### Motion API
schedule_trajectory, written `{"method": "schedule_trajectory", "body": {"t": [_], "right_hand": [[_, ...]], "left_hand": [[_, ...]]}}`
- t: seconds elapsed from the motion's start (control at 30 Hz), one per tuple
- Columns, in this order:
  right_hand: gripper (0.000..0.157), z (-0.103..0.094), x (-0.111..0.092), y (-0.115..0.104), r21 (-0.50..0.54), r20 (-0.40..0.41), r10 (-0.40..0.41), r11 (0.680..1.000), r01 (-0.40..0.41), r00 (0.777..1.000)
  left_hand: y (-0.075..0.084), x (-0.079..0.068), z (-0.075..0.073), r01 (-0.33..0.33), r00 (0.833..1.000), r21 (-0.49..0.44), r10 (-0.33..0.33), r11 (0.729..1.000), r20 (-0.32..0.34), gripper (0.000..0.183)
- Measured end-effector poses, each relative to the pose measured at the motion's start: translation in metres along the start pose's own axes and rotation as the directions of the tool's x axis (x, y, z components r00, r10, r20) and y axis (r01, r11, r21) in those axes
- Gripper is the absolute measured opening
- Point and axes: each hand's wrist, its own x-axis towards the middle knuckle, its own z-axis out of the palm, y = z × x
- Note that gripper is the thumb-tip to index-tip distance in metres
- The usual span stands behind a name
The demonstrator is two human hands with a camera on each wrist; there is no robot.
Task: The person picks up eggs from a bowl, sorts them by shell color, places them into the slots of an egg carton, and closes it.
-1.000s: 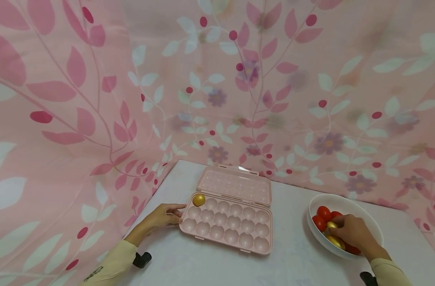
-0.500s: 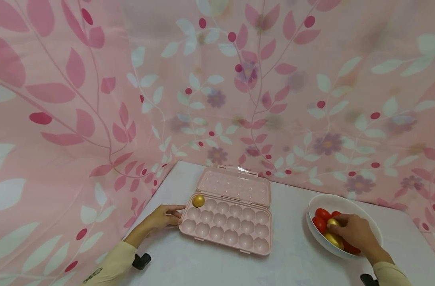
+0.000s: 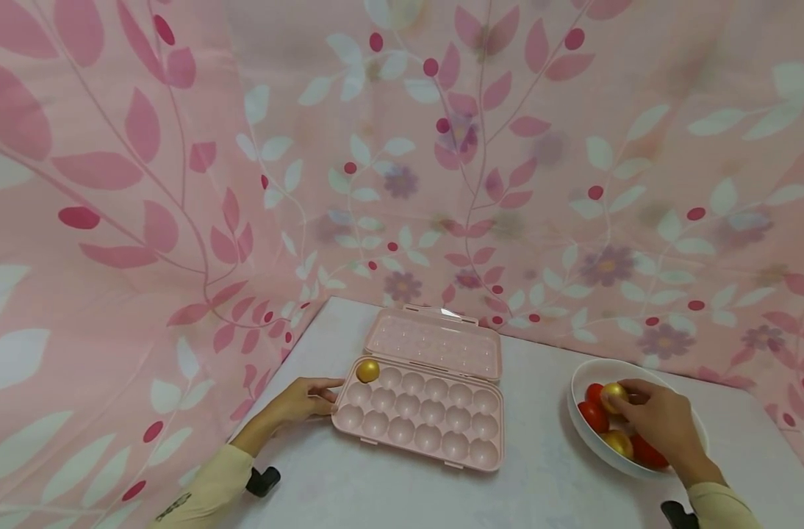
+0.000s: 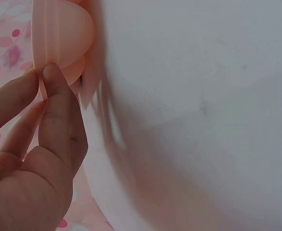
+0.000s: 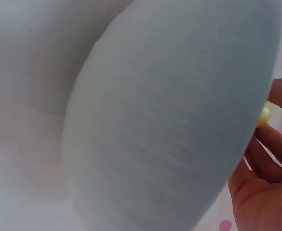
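Note:
A pink egg tray [image 3: 407,405] lies with its lid [image 3: 431,342] folded back. One golden egg [image 3: 367,370] sits in its far left cup. My left hand [image 3: 303,399] pinches the tray's left rim between thumb and fingers, seen closely in the left wrist view [image 4: 44,144]. Over the white bowl [image 3: 579,433], my right hand [image 3: 663,422] pinches another golden egg [image 3: 614,397] by its side. Below it in the bowl are a further golden egg [image 3: 617,443] and several red eggs [image 3: 594,417], partly hidden by the hand. The bowl's wall [image 5: 169,120] covers most of the right wrist view.
Both tray and bowl stand on a white-covered table [image 3: 541,470], the bowl to the right. A pink floral cloth [image 3: 402,184] hangs behind the table and along its left side. The lid's far edge lies near the table's back edge.
My right hand has lifted the golden egg a little up from among the others, uncovering more of the eggs below. The left hand and the tray stay where they were.

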Motion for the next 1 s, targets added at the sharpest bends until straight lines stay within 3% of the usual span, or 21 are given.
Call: {"method": "schedule_trajectory", "body": {"t": [0.17,0.37,0.6,0.9,1.0], "right_hand": [[0.055,0.004,0.001,-0.015,0.004,-0.108,-0.045,0.999,0.045,0.993],[0.053,0.007,0.005,-0.036,0.086,-0.164,-0.031,0.995,0.045,0.986],[0.051,0.017,0.016,-0.062,0.177,-0.177,-0.041,0.982,0.073,0.983],[0.038,0.045,0.022,-0.096,0.256,-0.221,-0.136,0.947,0.192,0.966],[0.037,0.054,0.021,-0.108,0.287,-0.207,-0.138,0.938,0.195,0.969]], "left_hand": [[-0.002,0.001,0.001,0.014,1.0,-0.018,-0.014,1.0,-0.008,0.052],[-0.001,0.001,0.001,0.016,1.0,-0.017,-0.016,1.0,-0.019,0.052],[0.0,0.002,0.002,0.046,0.998,-0.019,-0.047,0.999,-0.036,0.051],[0.001,0.0,0.001,-0.002,1.0,-0.017,0.002,1.0,-0.02,0.053],[0.001,0.0,0.002,0.0,1.0,0.001,0.0,1.0,-0.014,0.052]]}}
